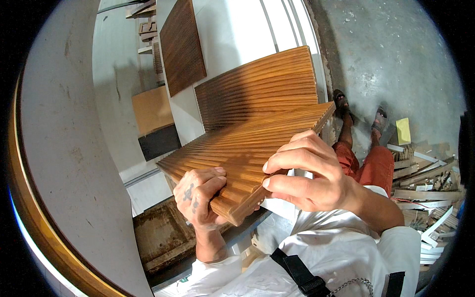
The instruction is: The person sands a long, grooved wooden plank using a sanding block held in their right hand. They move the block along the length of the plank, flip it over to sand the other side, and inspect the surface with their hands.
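Observation:
A brown fluted wooden panel point(232, 153) is tilted up in front of me, its ridges running along its length. My left hand point(200, 195) is closed around its near left corner, thumb on the ridged face and the other fingers partly hidden. At the near edge, my right hand point(309, 173) pinches the panel between thumb and fingertips; whether anything small is also between them I cannot tell. Just beyond lies a second fluted panel point(262, 84) on the white work surface point(222, 29), partly covered by the held one.
Another dark fluted panel point(182, 47) lies farther off. Left of it are a tan board point(151, 109) and a black piece point(159, 142). A pale wall point(59, 123) curves along the left. My sandalled feet point(379, 119) stand on the concrete floor, near scrap wood strips point(425, 183).

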Action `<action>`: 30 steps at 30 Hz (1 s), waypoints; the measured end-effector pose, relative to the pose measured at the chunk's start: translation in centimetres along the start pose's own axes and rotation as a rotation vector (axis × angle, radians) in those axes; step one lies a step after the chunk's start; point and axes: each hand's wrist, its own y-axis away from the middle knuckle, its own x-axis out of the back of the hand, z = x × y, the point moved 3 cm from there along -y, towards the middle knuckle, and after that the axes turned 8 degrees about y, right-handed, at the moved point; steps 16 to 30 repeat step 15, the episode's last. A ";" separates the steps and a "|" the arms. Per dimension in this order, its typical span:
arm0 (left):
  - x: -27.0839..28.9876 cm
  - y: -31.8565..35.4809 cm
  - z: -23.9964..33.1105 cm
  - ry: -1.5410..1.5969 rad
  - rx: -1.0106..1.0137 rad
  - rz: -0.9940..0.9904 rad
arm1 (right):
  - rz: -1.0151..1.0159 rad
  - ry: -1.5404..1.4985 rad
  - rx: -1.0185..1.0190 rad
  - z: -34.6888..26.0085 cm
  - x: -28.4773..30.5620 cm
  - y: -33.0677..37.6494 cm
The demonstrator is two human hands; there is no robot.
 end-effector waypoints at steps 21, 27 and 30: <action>0.1 -0.7 -0.5 -0.010 0.006 -0.018 | 0.037 0.075 0.059 0.4 -0.4 -0.1; 0.1 -0.7 -0.5 -0.010 0.006 -0.018 | 0.037 0.075 0.059 0.4 -0.4 -0.1; 0.1 -0.7 -0.5 -0.010 0.006 -0.018 | 0.037 0.075 0.059 0.4 -0.4 -0.1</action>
